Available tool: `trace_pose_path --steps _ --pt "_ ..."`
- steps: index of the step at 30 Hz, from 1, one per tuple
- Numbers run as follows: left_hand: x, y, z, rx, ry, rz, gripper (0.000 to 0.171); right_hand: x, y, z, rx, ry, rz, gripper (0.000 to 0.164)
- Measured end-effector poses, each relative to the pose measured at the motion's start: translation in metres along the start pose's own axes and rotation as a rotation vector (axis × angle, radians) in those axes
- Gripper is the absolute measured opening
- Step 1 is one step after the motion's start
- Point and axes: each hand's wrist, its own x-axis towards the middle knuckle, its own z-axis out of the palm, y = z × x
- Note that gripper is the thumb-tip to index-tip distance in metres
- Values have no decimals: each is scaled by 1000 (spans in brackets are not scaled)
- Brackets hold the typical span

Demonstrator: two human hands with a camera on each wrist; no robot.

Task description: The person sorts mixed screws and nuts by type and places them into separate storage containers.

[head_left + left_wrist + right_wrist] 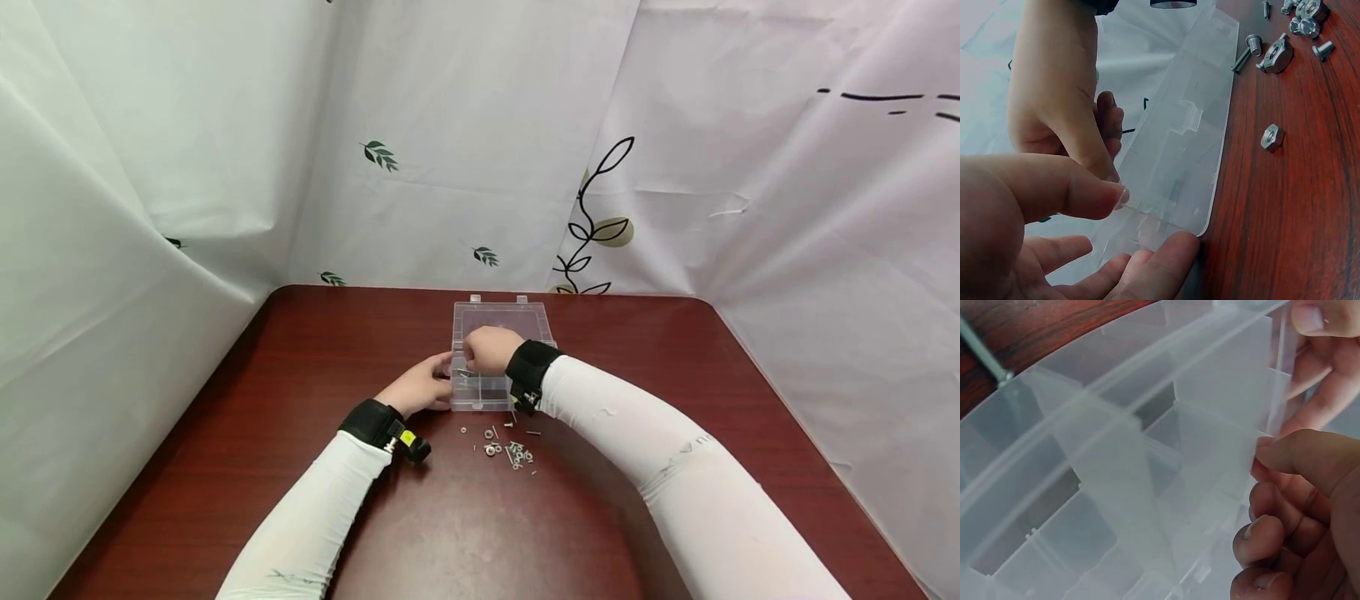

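My left hand (422, 386) grips the left side of a clear plastic compartment box (480, 407), thumb at the rim and fingers along the outer wall. The box's lid (504, 317) lies back, raised behind it. Over the left compartments, my right hand (491, 348) reaches in from the right with fingers curled. In the right wrist view, its thumb (1291, 450) meets the forefinger close beside a translucent divider (1222, 469); I cannot tell whether anything is between them. A few slim metal pieces (465, 373) lie in a left compartment.
Loose screws, nuts and washers (517, 454) are scattered on the dark red table (360, 325) in front of the box. A single hex nut (1272, 137) lies nearer the left hand. White patterned cloth (450, 125) hangs behind and on both sides.
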Motion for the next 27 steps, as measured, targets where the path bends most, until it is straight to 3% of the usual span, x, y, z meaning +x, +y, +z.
trace_pose_path --steps 5,14,27 --pt "1 2 0 -4 -7 -3 78 -8 7 -6 61 -11 21 13" --pt "-3 5 2 -9 13 -2 76 -41 7 -13 101 56 -11 16" --pt "-7 7 6 -1 26 -7 77 -104 -15 7 101 8 -53 20"
